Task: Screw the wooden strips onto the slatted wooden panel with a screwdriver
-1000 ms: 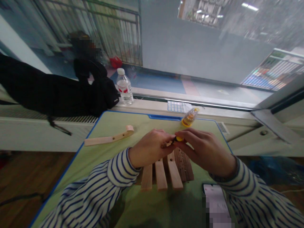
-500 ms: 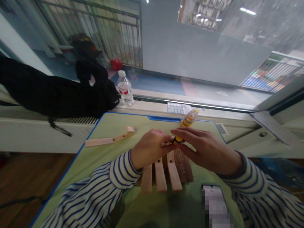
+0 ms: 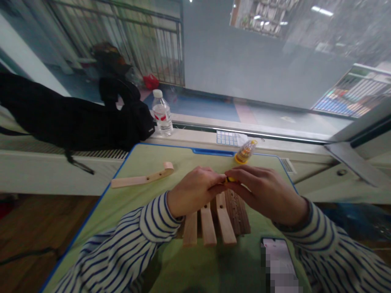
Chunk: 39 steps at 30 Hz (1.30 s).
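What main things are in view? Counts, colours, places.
Wooden strips: four visible, pale, three below the hands, one at table's left
Speckled block: one, brown, beside strips
Small object: one, yellow and black, between hands
Small bottle: one, clear and yellow, far edge
Phone: one, dark frame, near right
Table: one, green, centre
Water bottle: one, clear, sill
Bag: one, black, sill
Gridded sheet: one, blue, sill
Left hand, right hand: two, striped sleeves, mid-table

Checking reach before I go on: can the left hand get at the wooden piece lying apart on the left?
Probably yes: nothing visible stands between the left hand and that wooden piece. The hand is busy at the small yellow-and-black item, though, so it would likely have to leave that first.
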Motion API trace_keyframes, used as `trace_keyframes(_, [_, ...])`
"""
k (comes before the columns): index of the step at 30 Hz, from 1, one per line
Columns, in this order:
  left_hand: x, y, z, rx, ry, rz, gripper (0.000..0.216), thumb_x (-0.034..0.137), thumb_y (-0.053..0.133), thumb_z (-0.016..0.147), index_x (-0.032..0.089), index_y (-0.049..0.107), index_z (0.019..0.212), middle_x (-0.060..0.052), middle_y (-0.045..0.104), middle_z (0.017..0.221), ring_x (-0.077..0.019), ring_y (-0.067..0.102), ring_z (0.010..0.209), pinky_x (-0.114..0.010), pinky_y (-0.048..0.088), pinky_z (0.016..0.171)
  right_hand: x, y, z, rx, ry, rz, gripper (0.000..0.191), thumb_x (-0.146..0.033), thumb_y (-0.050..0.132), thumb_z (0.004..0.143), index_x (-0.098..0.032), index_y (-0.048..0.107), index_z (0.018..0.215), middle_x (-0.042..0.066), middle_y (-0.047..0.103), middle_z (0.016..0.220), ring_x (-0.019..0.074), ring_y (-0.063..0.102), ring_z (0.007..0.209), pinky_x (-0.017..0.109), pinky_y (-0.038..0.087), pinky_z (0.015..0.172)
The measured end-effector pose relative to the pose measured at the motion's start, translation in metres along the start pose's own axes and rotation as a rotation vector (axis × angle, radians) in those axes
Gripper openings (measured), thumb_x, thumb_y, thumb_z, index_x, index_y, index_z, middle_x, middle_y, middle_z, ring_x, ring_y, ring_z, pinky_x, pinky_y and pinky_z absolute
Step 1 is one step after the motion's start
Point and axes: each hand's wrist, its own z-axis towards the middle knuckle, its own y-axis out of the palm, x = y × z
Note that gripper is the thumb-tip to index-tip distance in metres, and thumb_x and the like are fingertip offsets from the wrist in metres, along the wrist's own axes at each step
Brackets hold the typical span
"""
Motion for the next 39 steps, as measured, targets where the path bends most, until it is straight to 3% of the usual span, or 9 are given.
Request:
trace_keyframes(5, [0.001,0.001,-0.001,-0.011,-0.013,0.021,0.025,0.03,0.045,0.092,0.016,0.064,0.084,-0.002,0.065,0.076,-0.0129,0.059,0.073,-0.024,0.042,0.068,-0.001,0.003,-0.002,0.023,0.037,0.004,0.026,-0.033,0.044,0.092,-0.016,0.06,0.104,0.007,0.067,0.094,0.0178,0.063,0.082,0.031,0.048,0.072])
trace_keyframes(14, [0.003,0.006,0.001,0.077,-0.075,0.101,0.023,0.038,0.054,0.087,0.02,0.068,0.083,0.001,0.062,0.065,-0.0123,0.056,0.063,-0.024,0.038,0.061,0.001,0.005,-0.001,0.018,0.07,-0.008,0.026,-0.034,0.043,0.092,-0.017,0.059,0.105,0.007,0.066,0.095,0.0179,0.063,0.083,0.031,0.047,0.072])
trace_keyframes(20, [0.006,0.005,0.001,0.055,-0.093,0.084,0.025,0.039,0.049,0.089,0.021,0.068,0.089,0.0,0.065,0.072,-0.0133,0.058,0.069,-0.025,0.038,0.063,-0.001,-0.008,0.001,-0.038,-0.009,-0.046,0.034,-0.032,0.046,0.09,-0.017,0.051,0.12,0.011,0.064,0.108,0.0196,0.063,0.087,0.033,0.047,0.074])
trace_keyframes(26, [0.004,0.008,0.0,0.078,-0.079,0.097,0.026,0.038,0.05,0.089,0.019,0.067,0.085,0.0,0.063,0.068,-0.0126,0.057,0.065,-0.023,0.038,0.061,-0.001,-0.013,0.002,-0.151,-0.019,-0.007,0.022,-0.023,0.044,0.09,-0.019,0.059,0.106,0.005,0.065,0.107,0.0178,0.061,0.094,0.031,0.045,0.081])
trace_keyframes(39, [0.002,0.007,-0.001,0.024,-0.016,0.058,0.021,0.028,0.047,0.091,0.016,0.064,0.087,-0.002,0.063,0.075,-0.0131,0.057,0.071,-0.024,0.041,0.066,-0.003,-0.003,0.0,-0.037,0.051,-0.029,0.027,-0.034,0.044,0.092,-0.017,0.062,0.102,0.006,0.066,0.093,0.0168,0.062,0.08,0.028,0.043,0.068])
